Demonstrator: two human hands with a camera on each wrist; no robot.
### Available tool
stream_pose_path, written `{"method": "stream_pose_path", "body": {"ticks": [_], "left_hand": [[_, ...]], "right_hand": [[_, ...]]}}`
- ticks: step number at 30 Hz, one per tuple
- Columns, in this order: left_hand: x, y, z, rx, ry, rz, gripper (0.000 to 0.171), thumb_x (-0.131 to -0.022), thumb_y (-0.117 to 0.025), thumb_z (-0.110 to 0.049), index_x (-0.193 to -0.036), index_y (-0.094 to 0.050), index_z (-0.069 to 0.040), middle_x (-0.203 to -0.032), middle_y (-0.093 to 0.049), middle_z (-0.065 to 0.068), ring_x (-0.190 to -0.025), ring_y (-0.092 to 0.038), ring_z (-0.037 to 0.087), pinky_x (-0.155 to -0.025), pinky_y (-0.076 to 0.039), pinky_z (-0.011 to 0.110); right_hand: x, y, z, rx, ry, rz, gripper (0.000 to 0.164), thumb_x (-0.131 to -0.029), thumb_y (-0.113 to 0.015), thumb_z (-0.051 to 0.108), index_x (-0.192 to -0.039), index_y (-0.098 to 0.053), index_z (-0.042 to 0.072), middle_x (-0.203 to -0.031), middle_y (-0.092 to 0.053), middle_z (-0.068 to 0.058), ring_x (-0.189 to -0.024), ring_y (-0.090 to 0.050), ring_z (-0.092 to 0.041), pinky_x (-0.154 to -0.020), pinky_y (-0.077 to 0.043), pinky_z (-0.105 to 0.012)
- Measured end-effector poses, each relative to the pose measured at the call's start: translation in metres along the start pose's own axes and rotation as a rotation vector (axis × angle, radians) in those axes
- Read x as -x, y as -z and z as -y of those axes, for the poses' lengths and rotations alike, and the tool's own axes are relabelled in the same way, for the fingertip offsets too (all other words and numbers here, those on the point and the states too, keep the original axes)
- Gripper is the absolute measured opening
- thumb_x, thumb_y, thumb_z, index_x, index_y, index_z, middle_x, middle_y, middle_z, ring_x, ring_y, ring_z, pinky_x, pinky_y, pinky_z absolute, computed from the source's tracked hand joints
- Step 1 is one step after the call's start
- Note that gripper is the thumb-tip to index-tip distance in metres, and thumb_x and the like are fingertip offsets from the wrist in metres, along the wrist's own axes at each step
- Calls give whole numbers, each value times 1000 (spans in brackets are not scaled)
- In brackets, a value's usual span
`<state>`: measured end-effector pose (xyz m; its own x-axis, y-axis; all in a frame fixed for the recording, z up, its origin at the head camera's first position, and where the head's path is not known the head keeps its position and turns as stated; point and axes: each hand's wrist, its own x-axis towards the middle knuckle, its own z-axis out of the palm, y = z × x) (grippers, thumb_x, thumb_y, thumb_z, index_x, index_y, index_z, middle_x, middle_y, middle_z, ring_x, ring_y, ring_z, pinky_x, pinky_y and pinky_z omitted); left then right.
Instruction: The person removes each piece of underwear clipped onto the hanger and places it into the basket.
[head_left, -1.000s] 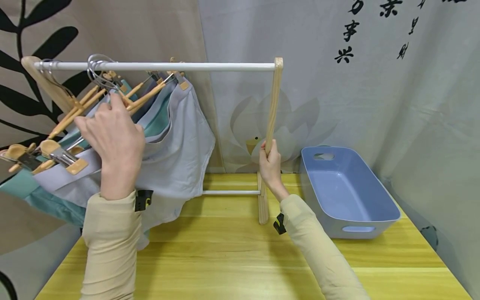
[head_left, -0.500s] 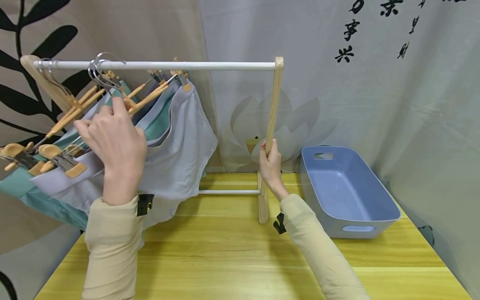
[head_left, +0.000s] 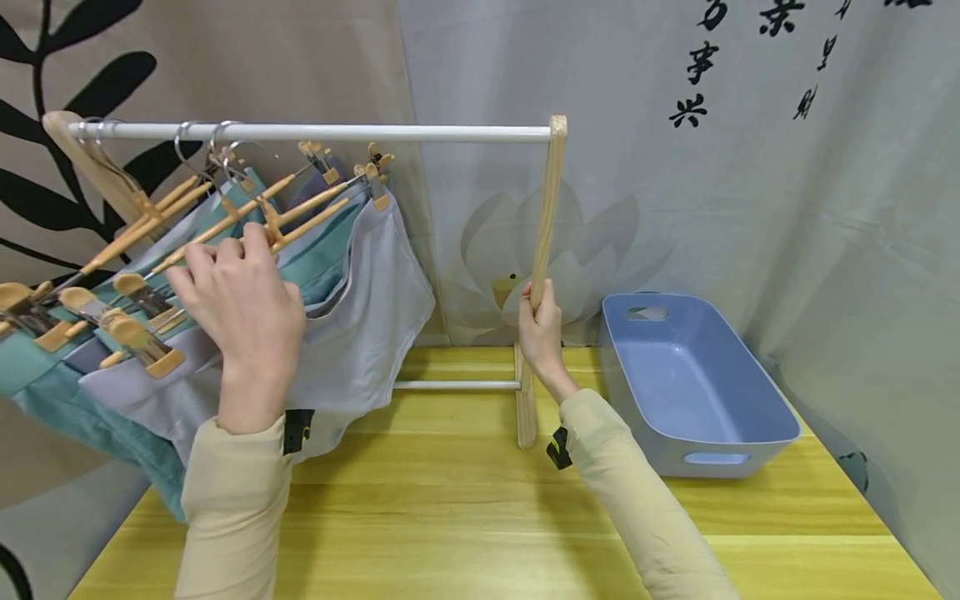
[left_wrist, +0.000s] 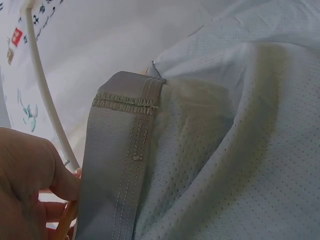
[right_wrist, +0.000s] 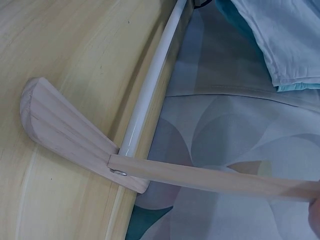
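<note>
My left hand (head_left: 246,310) grips a wooden clip hanger (head_left: 311,225) below the rack's white rail (head_left: 435,133). A pale lavender garment (head_left: 367,325) hangs from the hanger's end clips. Its stitched waistband (left_wrist: 110,165) and perforated cloth fill much of the left wrist view, beside my curled fingers. The held hanger's metal hook shows just under the rail. Around the rack's right wooden post (head_left: 550,200) the fingers of my right hand (head_left: 542,329) are wrapped. Only a sliver of that hand enters the right wrist view, at the post's end.
More wooden hangers (head_left: 150,221) with teal and lavender garments crowd the rail's left end. A blue plastic basket (head_left: 656,425) stands right of the rack on the wooden table (head_left: 450,517). The rack's foot (right_wrist: 65,125) and lower white bar (right_wrist: 150,95) sit on the tabletop. Printed curtains hang behind.
My left hand has moved down and slightly right with the hanger and garment. The hanger's hook, earlier above the rail, now shows below it. My right hand stays on the post.
</note>
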<state>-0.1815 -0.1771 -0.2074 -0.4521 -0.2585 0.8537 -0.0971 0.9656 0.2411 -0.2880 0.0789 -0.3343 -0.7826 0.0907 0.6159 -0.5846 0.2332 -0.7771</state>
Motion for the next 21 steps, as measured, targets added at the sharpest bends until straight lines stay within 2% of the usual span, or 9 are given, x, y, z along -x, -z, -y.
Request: {"method": "stream_pose_path", "body": {"ticks": [3, 8, 16, 21], "left_hand": [[5, -1, 1, 8, -11, -11, 36, -75, -33, 13, -99, -59, 5, -87, -62, 30, -76, -42, 44, -70, -27, 47], [14, -3, 2, 21, -16, -4, 32, -75, -33, 13, -95, -57, 5, -82, -60, 29, -74, -40, 43, -68, -26, 48], [28, -4, 2, 62, -40, -38, 30, -75, -31, 13, -87, -56, 4, -72, -56, 28, -71, -39, 42, -64, -22, 44], [36, -1, -2, 98, -43, -48, 30, -76, -32, 13, -88, -59, 4, -80, -57, 26, -69, -37, 41, -64, -22, 44]], "right_hand": [[-2, -2, -13, 4, -10, -2, 9, -93, -36, 4, -93, -44, 1, -50, -29, 1, -38, -20, -3, -38, -19, -21], [-1, -3, -17, 16, 9, -18, 8, -93, -36, 4, -93, -44, 3, -52, -29, -1, -39, -19, -4, -38, -19, -21], [-1, -3, -16, 14, -1, -14, 12, -93, -36, 4, -96, -45, -4, -52, -29, -1, -39, -20, -4, -39, -20, -21], [2, 0, 4, 20, -20, 4, 11, -94, -34, 3, -96, -43, -4, -53, -29, 2, -39, -20, -3, -41, -21, -20]]}}
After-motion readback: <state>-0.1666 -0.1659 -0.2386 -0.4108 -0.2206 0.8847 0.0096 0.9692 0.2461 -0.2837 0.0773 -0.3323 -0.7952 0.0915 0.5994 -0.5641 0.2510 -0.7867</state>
